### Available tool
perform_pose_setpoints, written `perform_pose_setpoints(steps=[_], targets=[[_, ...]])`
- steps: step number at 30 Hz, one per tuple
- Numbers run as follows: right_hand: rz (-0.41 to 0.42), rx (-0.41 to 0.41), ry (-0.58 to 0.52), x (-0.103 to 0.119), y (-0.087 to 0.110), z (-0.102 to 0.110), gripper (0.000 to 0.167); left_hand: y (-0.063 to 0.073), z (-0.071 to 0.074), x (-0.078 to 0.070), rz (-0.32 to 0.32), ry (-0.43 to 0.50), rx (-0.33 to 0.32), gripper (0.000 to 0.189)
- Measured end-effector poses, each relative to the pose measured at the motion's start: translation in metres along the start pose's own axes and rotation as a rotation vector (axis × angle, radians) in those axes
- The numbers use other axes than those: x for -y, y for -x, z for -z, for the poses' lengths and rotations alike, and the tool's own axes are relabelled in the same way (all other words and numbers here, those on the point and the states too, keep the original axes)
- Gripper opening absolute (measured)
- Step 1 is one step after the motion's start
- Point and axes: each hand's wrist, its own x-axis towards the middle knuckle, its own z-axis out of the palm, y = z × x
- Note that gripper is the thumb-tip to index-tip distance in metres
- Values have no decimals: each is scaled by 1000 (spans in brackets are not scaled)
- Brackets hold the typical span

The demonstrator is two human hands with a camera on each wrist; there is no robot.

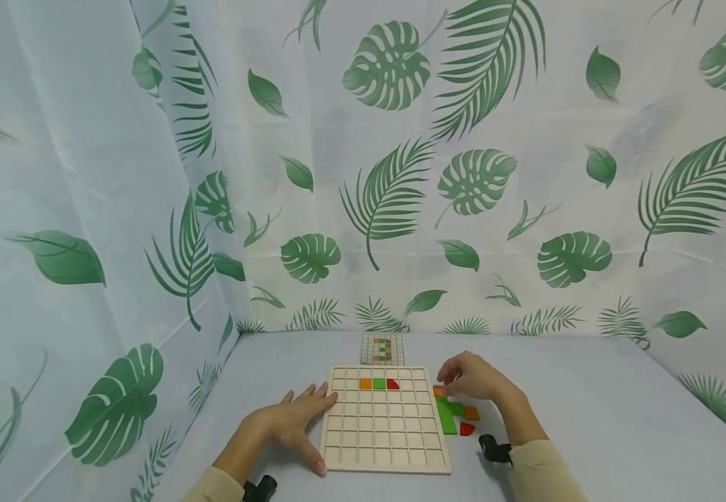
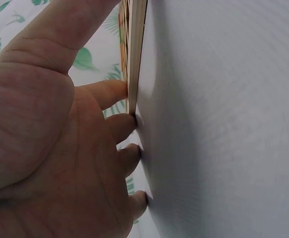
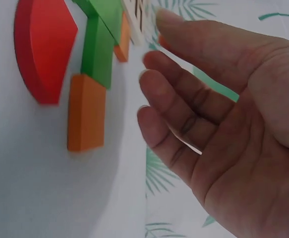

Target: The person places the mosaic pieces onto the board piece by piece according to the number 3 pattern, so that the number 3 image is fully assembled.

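Observation:
A pale wooden grid board (image 1: 386, 457) lies on the table, with an orange square (image 1: 365, 384), a green square (image 1: 379, 383) and a red quarter-round piece (image 1: 392, 384) in one upper row. My left hand (image 1: 293, 422) rests along its left edge, fingers spread; the left wrist view shows fingertips (image 2: 122, 128) at the board's side and on the table. Over the loose pieces right of the board hovers my right hand (image 1: 475, 376), its fingers loosely bent. Beneath and beside it are an orange piece (image 1: 440, 392), green pieces (image 1: 446, 417), an orange square (image 3: 87, 114) and a red quarter-round piece (image 3: 42, 49).
Behind the board lies a small pattern card (image 1: 383, 348) with a coloured grid printed on it. A white cloth covers the table (image 1: 614, 418). Leaf-print curtains (image 1: 400, 209) hang at the back and left.

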Motion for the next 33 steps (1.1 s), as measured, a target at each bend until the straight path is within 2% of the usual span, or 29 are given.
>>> perform_pose_setpoints(steps=[6,17,33], targets=[[-3,39,24,-3,8,5,10,2,1,-2,-1,-3,-3,127],[-132,69,79,-6,12,1,19,3,2,-5,-14,36,8,126],[-114,91,78,-9,9,-2,25,3,3,-5,-16,15,3,125]])
